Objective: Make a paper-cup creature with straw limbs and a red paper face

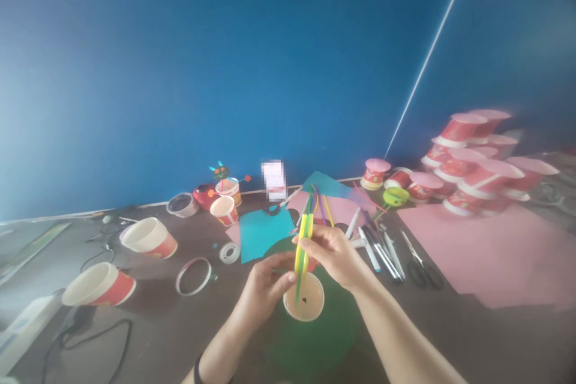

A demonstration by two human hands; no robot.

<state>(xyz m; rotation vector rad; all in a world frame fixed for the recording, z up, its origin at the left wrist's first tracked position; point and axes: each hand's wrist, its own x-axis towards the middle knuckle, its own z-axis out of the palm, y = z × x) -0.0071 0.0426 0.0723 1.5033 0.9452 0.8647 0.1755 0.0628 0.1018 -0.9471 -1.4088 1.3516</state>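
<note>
Between my two hands is a long, narrow bundle of yellow and green strips [305, 234], standing nearly upright; its exact material is hard to make out. My left hand [265, 288] pinches the lower part between thumb and fingers. Higher up, my right hand [330, 252] grips it from the other side. Below them stands a paper cup [315, 303], its mouth facing me and a small dark spot inside. The bundle's green lower end overlaps the cup's mouth. Under the cup lies dark green paper [315, 348].
Paper cups [150, 237] stand at left beside a tape roll [193, 276]. Blue paper [265, 231] lies behind my hands. Pens [382, 252], scissors [420, 264] and pink paper [486, 252] are at right, before stacked red cups [477, 174]. A blue wall [270, 72] bounds the back.
</note>
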